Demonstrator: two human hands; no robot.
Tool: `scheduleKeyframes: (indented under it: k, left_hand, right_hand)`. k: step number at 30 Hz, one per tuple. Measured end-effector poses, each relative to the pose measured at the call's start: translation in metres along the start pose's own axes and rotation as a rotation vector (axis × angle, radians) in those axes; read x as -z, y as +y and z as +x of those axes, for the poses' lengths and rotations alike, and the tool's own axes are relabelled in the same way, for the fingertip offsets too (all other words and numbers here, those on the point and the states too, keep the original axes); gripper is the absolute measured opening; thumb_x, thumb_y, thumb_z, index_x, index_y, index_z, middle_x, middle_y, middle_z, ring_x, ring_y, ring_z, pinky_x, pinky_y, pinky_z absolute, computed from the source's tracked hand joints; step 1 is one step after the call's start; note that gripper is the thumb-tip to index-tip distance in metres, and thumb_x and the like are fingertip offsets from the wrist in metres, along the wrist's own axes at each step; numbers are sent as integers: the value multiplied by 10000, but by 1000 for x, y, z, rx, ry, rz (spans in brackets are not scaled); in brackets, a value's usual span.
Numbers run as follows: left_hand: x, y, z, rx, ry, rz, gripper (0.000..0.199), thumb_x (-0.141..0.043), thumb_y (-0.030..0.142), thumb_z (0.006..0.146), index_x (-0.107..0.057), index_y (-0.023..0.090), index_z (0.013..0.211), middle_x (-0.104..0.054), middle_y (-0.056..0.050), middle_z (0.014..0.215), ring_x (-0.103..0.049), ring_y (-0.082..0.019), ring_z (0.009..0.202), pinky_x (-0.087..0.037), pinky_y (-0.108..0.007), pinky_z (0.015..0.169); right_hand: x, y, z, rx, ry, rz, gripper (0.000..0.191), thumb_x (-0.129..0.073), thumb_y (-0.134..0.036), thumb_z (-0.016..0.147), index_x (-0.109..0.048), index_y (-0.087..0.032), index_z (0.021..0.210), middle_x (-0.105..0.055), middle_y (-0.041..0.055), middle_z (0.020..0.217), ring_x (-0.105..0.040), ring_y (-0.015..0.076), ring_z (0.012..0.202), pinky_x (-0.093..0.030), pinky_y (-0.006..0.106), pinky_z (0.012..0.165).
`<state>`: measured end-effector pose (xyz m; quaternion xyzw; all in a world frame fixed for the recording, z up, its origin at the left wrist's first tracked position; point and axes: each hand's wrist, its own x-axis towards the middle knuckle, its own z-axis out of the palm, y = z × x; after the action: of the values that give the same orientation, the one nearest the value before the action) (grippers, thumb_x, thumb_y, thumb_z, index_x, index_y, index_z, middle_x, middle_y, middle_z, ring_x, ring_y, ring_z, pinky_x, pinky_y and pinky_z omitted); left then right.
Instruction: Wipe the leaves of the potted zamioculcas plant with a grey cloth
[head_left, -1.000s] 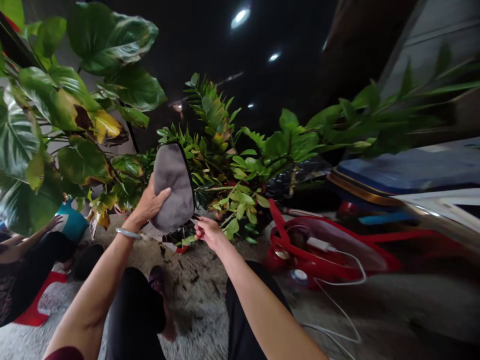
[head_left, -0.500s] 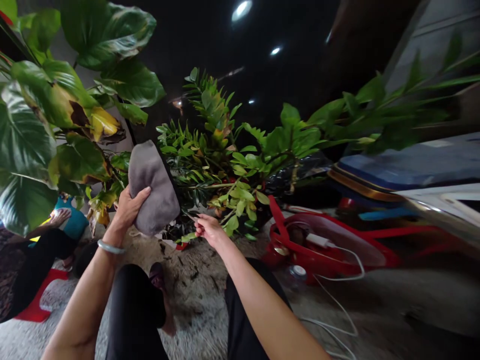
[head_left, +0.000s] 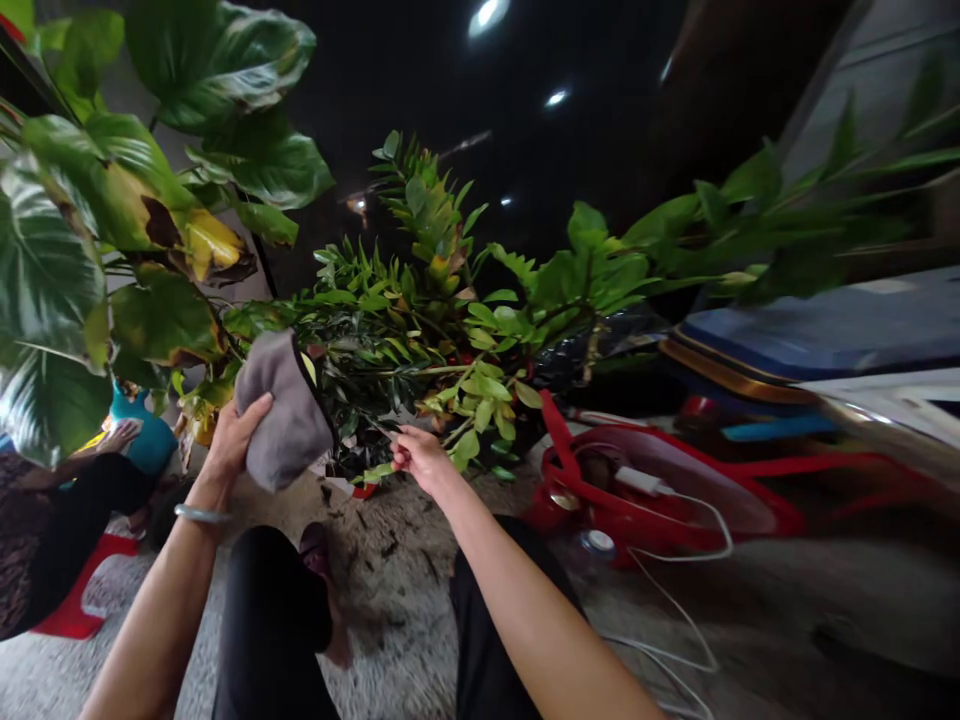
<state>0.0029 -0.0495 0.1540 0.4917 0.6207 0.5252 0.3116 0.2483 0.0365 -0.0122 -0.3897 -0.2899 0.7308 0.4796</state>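
My left hand [head_left: 231, 442] is closed on a soft grey fabric piece [head_left: 283, 425] with a dark edge along its right side. The thumb lies across its face, and the fingers behind it are hidden. To the right, my right hand [head_left: 420, 460] pinches a thin pointed tool [head_left: 382, 430], whose tip reaches left towards the fabric without touching it. That tool is too small and dark to tell its exact kind. Green leaves hang just behind both hands.
Large-leaved foliage [head_left: 161, 310] fills the left, and smaller leafy plants [head_left: 487, 390] stand ahead. On the right lie a red bag [head_left: 660, 450] with a white charger [head_left: 641, 482] and cable, and a capped bottle [head_left: 598, 545]. Another person [head_left: 82, 520] sits at left by a red stool [head_left: 82, 595].
My left hand has moved left and down with the grey fabric piece, which now looks tilted and more folded. The right hand has barely moved.
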Motion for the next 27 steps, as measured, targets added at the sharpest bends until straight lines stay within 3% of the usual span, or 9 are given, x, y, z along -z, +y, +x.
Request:
scheduleKeyframes:
  k: [2, 3, 5, 7, 10, 15, 22, 25, 27]
  left_hand:
    - [-11, -11, 9, 25, 85, -2, 505, -757, 613, 712, -686, 200, 992, -740, -54, 899, -669, -229, 813, -546, -351, 756]
    - [-17, -21, 7, 50, 73, 13, 519, -783, 602, 672, -688, 187, 968, -736, -56, 874, -667, -233, 797, -546, -354, 744]
    - [-27, -45, -7, 102, -65, 80, 533, -829, 574, 609, -705, 160, 920, -733, -65, 829, -670, -250, 780, -551, -366, 731]
    - [-31, -66, -28, 158, -285, 145, 519, -830, 573, 620, -731, 157, 913, -743, -68, 831, -678, -263, 802, -558, -376, 758]
    - [-27, -79, -52, 210, -512, 185, 491, -789, 618, 684, -752, 183, 909, -756, -67, 859, -677, -269, 832, -555, -370, 790]
    - [-19, -73, -47, 177, -477, 240, 549, -764, 672, 691, -747, 172, 917, -751, -88, 866, -673, -277, 830, -546, -368, 786]
    - [-34, -90, -59, 153, -566, 276, 484, -726, 630, 750, -758, 173, 905, -755, -87, 865, -686, -298, 849, -554, -385, 792]
    - [-25, -69, -63, 166, -706, 302, 439, -721, 563, 793, -787, 168, 974, -778, -85, 944, -704, -305, 903, -563, -379, 813]
    - [-14, -38, -52, 161, -696, 278, 414, -739, 529, 796, -791, 174, 1003, -784, -76, 975, -715, -287, 900, -571, -353, 798]
  right_hand:
    - [-3, 0, -1, 12, 3, 22, 220, -755, -253, 589, -567, -210, 695, -537, -83, 492, -442, 68, 373, -445, 208, 386]
    - [-3, 0, -1, 14, 5, 28, 220, -758, -256, 599, -570, -211, 704, -543, -81, 500, -449, 70, 378, -447, 208, 384]
    - [-3, 0, -1, 8, 21, 27, 221, -765, -255, 621, -573, -213, 722, -549, -78, 509, -457, 75, 380, -449, 206, 374]
    - [-3, -1, -1, -5, 43, 22, 226, -767, -251, 652, -560, -217, 736, -558, -75, 518, -470, 81, 383, -454, 205, 367]
    - [-4, -3, -1, -33, 53, 39, 232, -754, -285, 728, -532, -227, 763, -625, -48, 568, -537, 106, 409, -489, 221, 382]
    - [-11, -7, -4, -25, 0, 112, 232, -731, -362, 823, -541, -231, 851, -743, 15, 705, -623, 138, 455, -556, 265, 447]
    - [-16, -6, -2, 60, -106, 106, 323, -831, -391, 718, -563, -225, 785, -735, 1, 703, -596, 107, 452, -544, 239, 466]
    - [-17, -3, 4, 103, -49, 117, 258, -844, -303, 661, -638, -201, 779, -692, -16, 617, -542, 90, 420, -489, 217, 431]
    - [-18, -2, 7, 95, -26, 115, 219, -831, -250, 640, -678, -182, 782, -675, -16, 587, -523, 88, 410, -483, 224, 427]
